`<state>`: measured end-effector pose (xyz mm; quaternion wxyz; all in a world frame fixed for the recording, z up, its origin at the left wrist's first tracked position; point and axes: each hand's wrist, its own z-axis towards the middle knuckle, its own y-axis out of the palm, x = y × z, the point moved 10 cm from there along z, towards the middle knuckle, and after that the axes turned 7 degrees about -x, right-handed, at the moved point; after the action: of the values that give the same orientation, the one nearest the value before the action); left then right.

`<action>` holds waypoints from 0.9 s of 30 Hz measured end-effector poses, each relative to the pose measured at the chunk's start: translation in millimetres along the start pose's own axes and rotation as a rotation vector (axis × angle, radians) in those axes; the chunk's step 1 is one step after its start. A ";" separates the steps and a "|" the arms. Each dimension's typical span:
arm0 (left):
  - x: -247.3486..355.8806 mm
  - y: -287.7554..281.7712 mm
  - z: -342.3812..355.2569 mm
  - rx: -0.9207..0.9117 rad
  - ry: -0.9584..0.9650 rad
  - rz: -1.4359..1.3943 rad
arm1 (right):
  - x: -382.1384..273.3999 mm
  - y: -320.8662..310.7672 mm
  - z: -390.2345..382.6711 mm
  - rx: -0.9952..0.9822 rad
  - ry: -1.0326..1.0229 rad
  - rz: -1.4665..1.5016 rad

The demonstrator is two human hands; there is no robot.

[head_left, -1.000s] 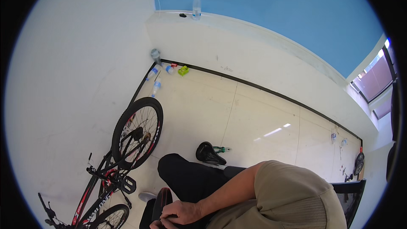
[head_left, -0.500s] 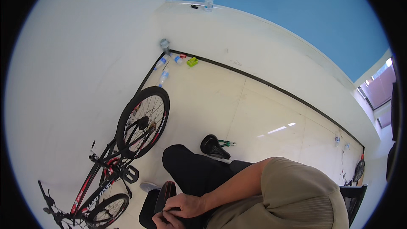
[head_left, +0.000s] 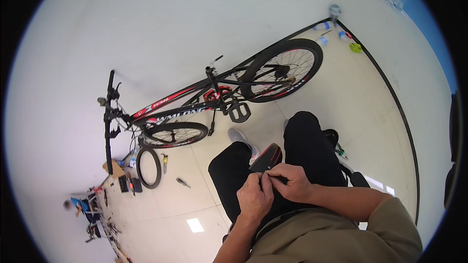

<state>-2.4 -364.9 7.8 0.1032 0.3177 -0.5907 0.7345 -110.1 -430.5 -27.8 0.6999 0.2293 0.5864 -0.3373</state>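
A black saddle with red lines (head_left: pixel 268 158) lies between my thighs, its near part covered by my fingers. My left hand (head_left: pixel 255 196) is closed, thumb and fingertips pinching at the saddle's near end. My right hand (head_left: pixel 292 183) is also closed beside it, the fingertips of both hands almost touching. Exactly what edge or part they grip is hidden. Right of my knee, another black saddle (head_left: pixel 331 137) rests on the floor with green-handled pliers (head_left: pixel 341 151) against it.
A black and red bicycle (head_left: pixel 170 102) leans along the wall ahead. At left on the floor are a loose tyre (head_left: pixel 148 167), a yellow-handled tool (head_left: pixel 165 163), a screwdriver-like tool (head_left: pixel 183 182) and an open toolbox (head_left: pixel 129 184). A person (head_left: pixel 83 207) sits far left. Bottles (head_left: pixel 322 26) lie in the corner.
My view has swung left, bringing the whole bicycle, the floor tools and the seated person into sight. Both hands stay together at the red-lined saddle.
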 end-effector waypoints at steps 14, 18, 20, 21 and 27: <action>3.4 -3.5 2.1 0.005 -0.008 -0.064 | -11.2 -2.1 5.4 -0.019 -0.060 -0.062; 6.4 -5.0 3.9 -0.030 0.001 -0.101 | -3.5 -5.0 4.0 0.007 -0.008 -0.048; 14.1 -11.4 6.5 -0.021 -0.023 -0.161 | 0.3 -5.1 2.8 0.018 -0.002 -0.044; 13.0 -11.0 5.5 -0.013 -0.028 -0.167 | -0.9 -4.3 2.2 0.014 -0.014 -0.056; 3.5 -2.9 1.3 -0.018 -0.018 -0.070 | -7.2 -0.2 4.2 -0.020 -0.034 -0.042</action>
<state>-3.2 -366.1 12.3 0.1264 0.3440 -0.5868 0.7220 -108.1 -432.1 -19.9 0.7048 0.2040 0.5825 -0.3499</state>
